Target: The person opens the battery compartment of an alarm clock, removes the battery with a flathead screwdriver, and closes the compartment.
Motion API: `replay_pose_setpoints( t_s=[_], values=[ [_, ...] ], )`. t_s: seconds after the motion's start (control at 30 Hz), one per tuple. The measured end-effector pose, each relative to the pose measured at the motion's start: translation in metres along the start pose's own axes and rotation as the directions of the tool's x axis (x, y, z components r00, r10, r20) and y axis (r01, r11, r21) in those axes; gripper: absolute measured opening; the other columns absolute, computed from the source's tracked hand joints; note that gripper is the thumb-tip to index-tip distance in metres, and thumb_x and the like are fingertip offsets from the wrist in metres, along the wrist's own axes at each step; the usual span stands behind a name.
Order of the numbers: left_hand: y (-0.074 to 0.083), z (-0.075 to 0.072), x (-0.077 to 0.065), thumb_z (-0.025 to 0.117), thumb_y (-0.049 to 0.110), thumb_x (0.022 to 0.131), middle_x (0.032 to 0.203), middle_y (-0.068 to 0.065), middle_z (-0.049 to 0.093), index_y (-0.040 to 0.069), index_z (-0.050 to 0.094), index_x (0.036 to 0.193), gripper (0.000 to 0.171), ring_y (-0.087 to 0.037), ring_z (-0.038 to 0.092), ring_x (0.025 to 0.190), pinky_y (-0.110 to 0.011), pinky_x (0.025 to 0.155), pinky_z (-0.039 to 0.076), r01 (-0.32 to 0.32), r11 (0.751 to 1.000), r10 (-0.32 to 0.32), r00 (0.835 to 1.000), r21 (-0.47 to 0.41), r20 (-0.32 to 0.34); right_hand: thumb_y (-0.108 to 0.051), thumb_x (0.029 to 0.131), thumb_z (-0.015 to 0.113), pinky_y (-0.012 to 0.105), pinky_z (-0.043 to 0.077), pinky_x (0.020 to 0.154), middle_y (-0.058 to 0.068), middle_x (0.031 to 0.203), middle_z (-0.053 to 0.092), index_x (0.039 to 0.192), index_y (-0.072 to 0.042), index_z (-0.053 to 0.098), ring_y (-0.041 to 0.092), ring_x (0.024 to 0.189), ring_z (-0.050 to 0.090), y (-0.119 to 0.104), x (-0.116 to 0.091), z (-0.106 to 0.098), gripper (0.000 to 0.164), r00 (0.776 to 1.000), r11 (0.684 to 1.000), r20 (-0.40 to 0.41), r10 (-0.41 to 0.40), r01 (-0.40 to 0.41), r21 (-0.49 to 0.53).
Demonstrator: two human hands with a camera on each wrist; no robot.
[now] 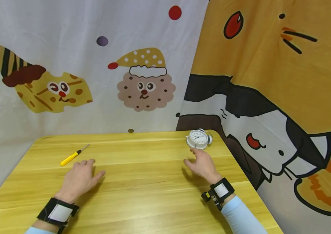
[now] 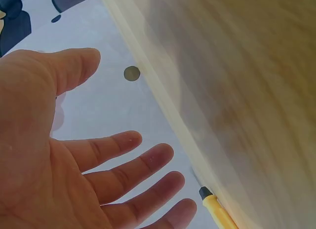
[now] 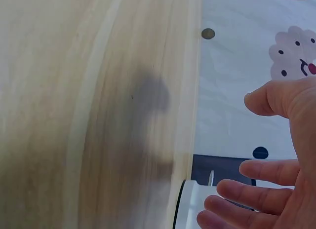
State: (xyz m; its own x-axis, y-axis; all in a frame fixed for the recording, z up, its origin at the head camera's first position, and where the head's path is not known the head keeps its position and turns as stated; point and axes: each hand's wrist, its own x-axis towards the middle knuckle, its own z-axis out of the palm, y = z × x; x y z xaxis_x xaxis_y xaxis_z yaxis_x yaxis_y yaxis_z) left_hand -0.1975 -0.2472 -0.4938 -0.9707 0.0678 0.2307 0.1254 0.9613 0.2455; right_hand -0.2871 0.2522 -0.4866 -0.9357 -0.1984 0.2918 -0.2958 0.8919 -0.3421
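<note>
A yellow screwdriver (image 1: pixel 71 158) with a black collar and a metal shaft lies on the left part of the table. Just in front of it hovers my left hand (image 1: pixel 79 180), its fingers spread and holding nothing. In the left wrist view the screwdriver's handle (image 2: pixel 220 212) shows past the fingertips. At the back right a white twin-bell alarm clock (image 1: pixel 198 138) lies tilted with its dial upward. My right hand (image 1: pixel 202 165) reaches close to the clock with loosely extended fingers. In the right wrist view those fingers partly hide the clock (image 3: pixel 190 204); contact cannot be told.
The wooden table (image 1: pixel 142 191) ends at the back against a light curtain (image 1: pixel 142 19) with cartoon prints. To the right hangs an orange cloth (image 1: pixel 259 61) with a cat drawing. Each wrist wears a black strap; the right strap (image 1: pixel 222 189) carries a small camera.
</note>
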Motion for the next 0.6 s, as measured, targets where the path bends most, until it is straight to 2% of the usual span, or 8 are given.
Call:
replay_pose_setpoints(
  t_s=[0.17,0.4,0.6],
  values=[
    [0.000,-0.002,-0.001,0.080,0.050,0.101,0.125,-0.042,0.071,-0.013,0.064,0.140,0.076,-0.058,0.069,0.105,-0.069,0.080,0.061,0.006,1.000,-0.006,1.000,0.000,0.011,-0.043,0.096,0.084,0.058,0.062,0.104,0.023,0.142,0.075,0.146,-0.001,0.068,0.044,0.126,0.074,0.005,0.003,-0.001,0.067,0.999,0.999,-0.025,0.030,-0.030,-0.020],
    [0.001,-0.005,0.000,0.080,0.051,0.101,0.127,-0.043,0.070,-0.013,0.063,0.141,0.077,-0.059,0.068,0.107,-0.069,0.077,0.062,0.023,1.000,-0.023,0.999,0.006,0.036,-0.046,0.095,0.085,0.064,0.057,0.110,0.031,0.149,0.068,0.150,0.003,0.063,0.052,0.133,0.068,0.012,0.009,-0.003,0.077,0.997,0.998,-0.066,0.043,-0.046,-0.043],
    [0.000,-0.005,0.001,0.080,0.050,0.101,0.128,-0.044,0.070,-0.014,0.063,0.141,0.078,-0.060,0.068,0.108,-0.070,0.079,0.061,0.016,1.000,-0.016,0.999,0.009,0.039,-0.049,0.094,0.085,0.067,0.054,0.113,0.032,0.156,0.059,0.157,0.001,0.054,0.056,0.139,0.061,0.017,0.015,-0.002,0.086,0.994,0.995,-0.071,0.083,-0.087,-0.052]
  ],
)
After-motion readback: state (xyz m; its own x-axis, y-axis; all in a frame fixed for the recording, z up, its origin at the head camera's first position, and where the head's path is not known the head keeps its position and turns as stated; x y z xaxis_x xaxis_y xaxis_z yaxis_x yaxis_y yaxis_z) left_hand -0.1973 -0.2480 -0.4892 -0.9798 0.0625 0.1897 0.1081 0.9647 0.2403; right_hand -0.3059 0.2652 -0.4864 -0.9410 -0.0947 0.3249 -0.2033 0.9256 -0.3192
